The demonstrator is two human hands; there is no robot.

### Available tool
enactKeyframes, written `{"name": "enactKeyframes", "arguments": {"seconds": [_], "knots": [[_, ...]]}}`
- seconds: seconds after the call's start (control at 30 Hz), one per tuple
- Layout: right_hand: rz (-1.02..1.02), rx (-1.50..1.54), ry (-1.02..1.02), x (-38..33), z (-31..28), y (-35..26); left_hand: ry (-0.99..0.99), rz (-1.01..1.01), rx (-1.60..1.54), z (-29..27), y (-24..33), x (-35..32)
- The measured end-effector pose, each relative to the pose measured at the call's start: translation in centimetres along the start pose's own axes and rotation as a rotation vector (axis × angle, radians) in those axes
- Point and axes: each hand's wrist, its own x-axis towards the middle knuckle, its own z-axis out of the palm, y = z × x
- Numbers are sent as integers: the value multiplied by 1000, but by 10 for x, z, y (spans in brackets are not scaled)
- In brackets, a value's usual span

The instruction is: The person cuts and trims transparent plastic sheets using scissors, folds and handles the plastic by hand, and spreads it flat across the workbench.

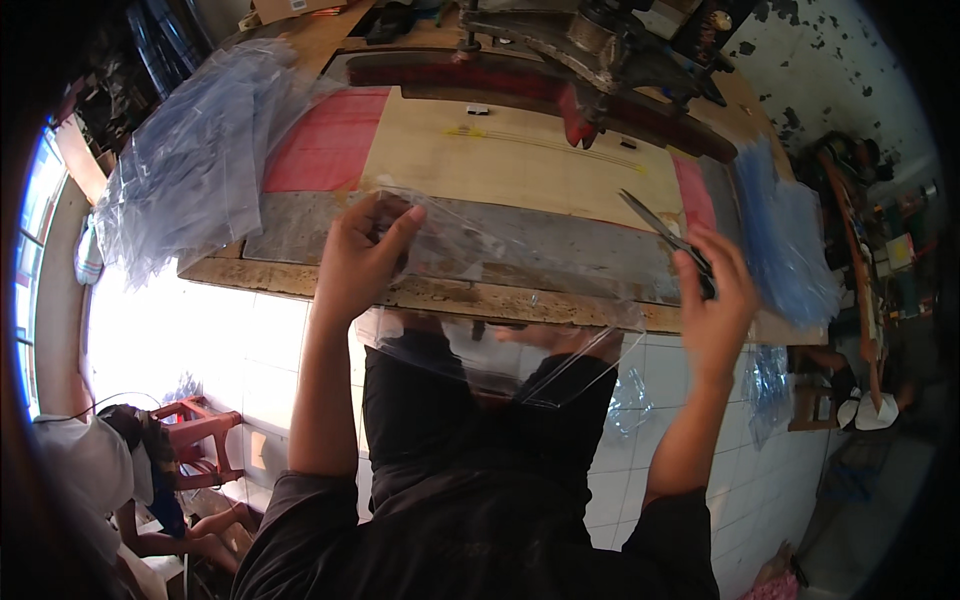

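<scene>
Glowing at far left: window [32, 290]. Lower left, person in white [85, 475], bare legs bent, red stool [208, 440] just beside. Left pile [190, 165], clear plastic, loosely stacked on table [225, 272], spills over its left corner. Red sheet [325, 140] next, lying flat, partly under the pile.

Left hand [365, 250] above table's front edge, fingers curled, thumb and fingertips pinching clear sheet [505, 365]. Clear sheet slants right from that hand, over the front edge, hanging above the person's lap; see-through, so some outlines can't be told.

Yellow sheet [500, 160] mid-table, flat, ruled lines on it, two small blocks on top. Red-and-dark metal press [450, 75] stands across its back edge.

Right hand [722, 290] near table's right front, gripping scissors [655, 218] by dark handles; blades point up-left, tips over yellow sheet. Plastic scrap [630, 400] on tiled floor below. Right pile [785, 240], bluish clear plastic, at table's right end. Far right dim, cluttered; details unclear.
</scene>
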Motion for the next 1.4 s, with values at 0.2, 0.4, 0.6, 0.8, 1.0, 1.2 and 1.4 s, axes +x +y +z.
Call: {"name": "enactKeyframes", "arguments": {"seconds": [0.2, 0.4, 0.6, 0.8, 1.0, 1.2, 1.4], "knots": [[-222, 223, -186, -10, 40, -75, -46, 18, 10, -4, -7, -1], [70, 565, -325, -7, 45, -73, -55, 103, -16, -1, 0, -11], [460, 825, -619, -19, 38, -66, -91, 76, -12, 0, 11, -13], [439, 1017, -653, -44, 34, -66, -50, 206, 268, -12, 45, -7], [322, 1046, -584, -91, 35, -56, 109, 501, 649, -20, 73, -1], [647, 1724, -478, -141, 59, -66, 30, 704, 480, -13, 96, -5], [854, 1510, -297, -153, 85, -82, -169, 426, 839, 8, 96, 37]]}}
